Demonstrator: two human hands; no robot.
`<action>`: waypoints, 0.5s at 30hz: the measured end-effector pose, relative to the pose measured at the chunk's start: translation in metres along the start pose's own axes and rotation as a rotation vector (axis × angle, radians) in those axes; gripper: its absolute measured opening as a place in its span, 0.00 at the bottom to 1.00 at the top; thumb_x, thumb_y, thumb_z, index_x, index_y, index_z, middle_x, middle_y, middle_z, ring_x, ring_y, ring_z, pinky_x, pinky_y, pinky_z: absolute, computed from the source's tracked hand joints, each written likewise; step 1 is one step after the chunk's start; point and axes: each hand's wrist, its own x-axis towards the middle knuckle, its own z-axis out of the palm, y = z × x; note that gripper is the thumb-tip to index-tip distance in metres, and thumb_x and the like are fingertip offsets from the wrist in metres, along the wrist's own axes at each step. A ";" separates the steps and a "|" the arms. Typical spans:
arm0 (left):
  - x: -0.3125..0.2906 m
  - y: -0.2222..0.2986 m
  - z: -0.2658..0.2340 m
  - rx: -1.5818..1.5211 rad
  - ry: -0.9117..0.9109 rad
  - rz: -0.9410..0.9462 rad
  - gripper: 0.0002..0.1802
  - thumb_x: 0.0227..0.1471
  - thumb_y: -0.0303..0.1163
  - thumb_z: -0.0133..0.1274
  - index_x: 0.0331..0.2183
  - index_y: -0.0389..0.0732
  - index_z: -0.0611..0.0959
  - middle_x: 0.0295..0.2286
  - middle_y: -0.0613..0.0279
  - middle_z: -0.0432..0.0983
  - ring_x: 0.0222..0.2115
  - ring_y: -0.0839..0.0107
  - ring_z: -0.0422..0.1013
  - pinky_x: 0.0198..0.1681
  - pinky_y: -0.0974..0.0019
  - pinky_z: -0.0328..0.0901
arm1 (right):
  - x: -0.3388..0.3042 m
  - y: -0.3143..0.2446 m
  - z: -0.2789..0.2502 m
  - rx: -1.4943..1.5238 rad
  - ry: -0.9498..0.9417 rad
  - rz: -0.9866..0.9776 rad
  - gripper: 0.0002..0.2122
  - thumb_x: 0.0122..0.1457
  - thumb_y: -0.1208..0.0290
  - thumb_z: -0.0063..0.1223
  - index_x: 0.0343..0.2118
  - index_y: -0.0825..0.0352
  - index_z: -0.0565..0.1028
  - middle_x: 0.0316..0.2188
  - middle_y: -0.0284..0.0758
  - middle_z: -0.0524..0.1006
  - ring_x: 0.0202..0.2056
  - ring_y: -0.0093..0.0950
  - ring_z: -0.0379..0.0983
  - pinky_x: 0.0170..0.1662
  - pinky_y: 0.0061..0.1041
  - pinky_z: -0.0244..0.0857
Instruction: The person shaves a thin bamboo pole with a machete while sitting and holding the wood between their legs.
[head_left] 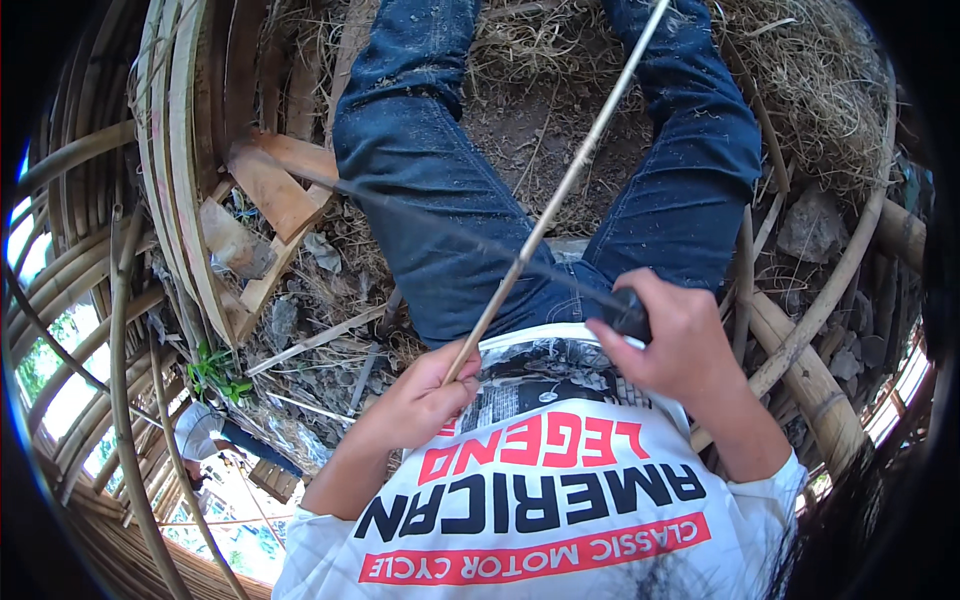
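Observation:
My left hand (425, 402) is closed around the near end of a thin, pale bamboo stick (585, 150), which slants up and away to the right between my legs. In my right hand (672, 335) is the dark handle of a long knife (440, 225). Its thin blade reaches far to the left, over my thigh, and looks smeared by motion. Blade and stick cross in front of my lap; whether they touch, I cannot tell.
Wood offcuts (275, 195) and long pale planks (165, 150) lie at the left. Dry straw (810, 90) and stones (812, 228) are at the right, beside a thick bamboo pole (810, 385). Beyond the bamboo slats at lower left is another person (205, 430).

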 end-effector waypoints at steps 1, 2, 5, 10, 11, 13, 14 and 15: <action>-0.002 0.001 -0.003 -0.029 -0.007 0.002 0.07 0.50 0.21 0.44 0.28 0.42 0.64 0.20 0.75 0.56 0.19 0.86 0.53 0.20 0.76 0.50 | 0.004 0.007 -0.001 0.034 0.031 0.027 0.15 0.50 0.64 0.65 0.32 0.69 0.73 0.18 0.39 0.76 0.19 0.36 0.76 0.22 0.29 0.68; -0.004 0.002 -0.004 -0.059 -0.014 0.006 0.07 0.51 0.22 0.45 0.28 0.43 0.64 0.21 0.75 0.56 0.20 0.86 0.53 0.20 0.76 0.51 | 0.008 0.017 -0.002 0.018 0.118 0.030 0.14 0.52 0.64 0.64 0.32 0.69 0.73 0.16 0.41 0.74 0.18 0.39 0.75 0.21 0.30 0.65; 0.000 0.002 0.004 0.051 0.010 0.070 0.09 0.49 0.21 0.45 0.28 0.44 0.63 0.19 0.74 0.56 0.18 0.86 0.52 0.19 0.76 0.48 | 0.018 0.033 -0.011 -0.019 0.137 0.197 0.14 0.53 0.64 0.63 0.32 0.69 0.72 0.15 0.41 0.73 0.18 0.40 0.74 0.21 0.32 0.64; 0.003 0.003 -0.004 -0.273 -0.224 -0.067 0.10 0.50 0.21 0.45 0.29 0.46 0.61 0.18 0.76 0.54 0.16 0.85 0.51 0.17 0.75 0.46 | 0.003 -0.002 0.003 0.005 0.157 0.080 0.15 0.52 0.64 0.65 0.32 0.69 0.72 0.15 0.39 0.73 0.17 0.39 0.74 0.21 0.32 0.66; 0.002 0.003 -0.004 -0.284 -0.222 -0.070 0.12 0.51 0.21 0.44 0.29 0.47 0.60 0.17 0.76 0.53 0.15 0.85 0.50 0.16 0.75 0.44 | -0.002 -0.008 0.010 0.069 0.100 0.061 0.15 0.50 0.64 0.66 0.32 0.69 0.73 0.16 0.38 0.74 0.17 0.37 0.75 0.21 0.31 0.68; -0.001 -0.001 -0.006 -0.315 -0.218 -0.075 0.12 0.51 0.21 0.45 0.29 0.47 0.60 0.17 0.76 0.53 0.15 0.85 0.50 0.16 0.75 0.43 | 0.002 -0.006 0.011 -0.029 0.095 -0.020 0.15 0.48 0.65 0.66 0.30 0.68 0.72 0.16 0.37 0.74 0.17 0.35 0.75 0.21 0.30 0.67; -0.002 -0.002 -0.007 -0.348 -0.216 -0.077 0.12 0.52 0.21 0.45 0.28 0.47 0.60 0.17 0.76 0.53 0.15 0.85 0.50 0.16 0.75 0.43 | 0.005 -0.003 0.008 -0.028 0.087 -0.006 0.14 0.48 0.66 0.67 0.30 0.68 0.72 0.15 0.36 0.74 0.17 0.34 0.74 0.21 0.30 0.67; -0.002 -0.001 -0.008 -0.348 -0.215 -0.078 0.12 0.52 0.21 0.45 0.28 0.47 0.60 0.17 0.76 0.53 0.15 0.85 0.50 0.16 0.75 0.43 | 0.009 0.001 0.005 -0.091 0.135 -0.001 0.14 0.48 0.66 0.66 0.29 0.68 0.72 0.15 0.36 0.74 0.17 0.34 0.74 0.21 0.30 0.67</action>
